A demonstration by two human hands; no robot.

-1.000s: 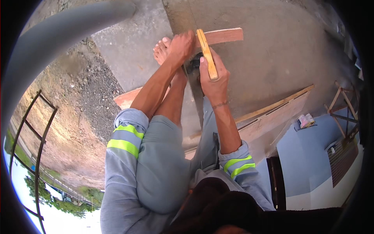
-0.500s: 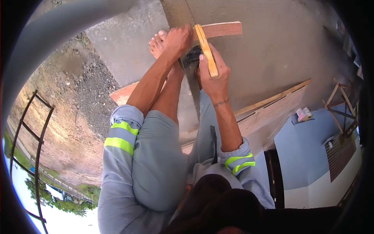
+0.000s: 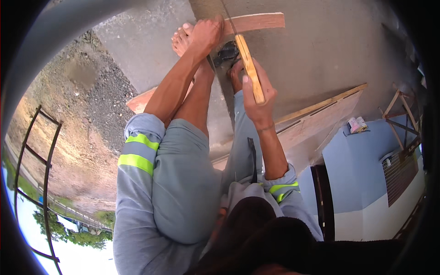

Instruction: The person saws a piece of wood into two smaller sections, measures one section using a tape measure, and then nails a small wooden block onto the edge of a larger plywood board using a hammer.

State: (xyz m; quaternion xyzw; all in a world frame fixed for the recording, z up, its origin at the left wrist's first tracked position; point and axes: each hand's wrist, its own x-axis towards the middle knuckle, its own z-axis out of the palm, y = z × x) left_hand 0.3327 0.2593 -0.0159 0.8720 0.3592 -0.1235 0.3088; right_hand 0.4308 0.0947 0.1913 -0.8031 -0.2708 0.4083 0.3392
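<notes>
The person's right hand [image 3: 262, 95] has its fingers closed around the yellow wooden handle of a saw [image 3: 250, 68], the thumb lying along it. Half a second earlier the handle's top end overlapped the reddish board [image 3: 256, 21]; now it has come back toward the body, just short of the board's near edge, and the thin blade shows crossing it. The board juts past the right edge of the grey concrete slab [image 3: 146, 43], over the darker floor [image 3: 321, 50]. The left hand [image 3: 206, 35] has stayed at the board's left end, fingers curled down; whether they grip or only press cannot be told. It is just beside the bare foot [image 3: 180, 42] on the slab.
</notes>
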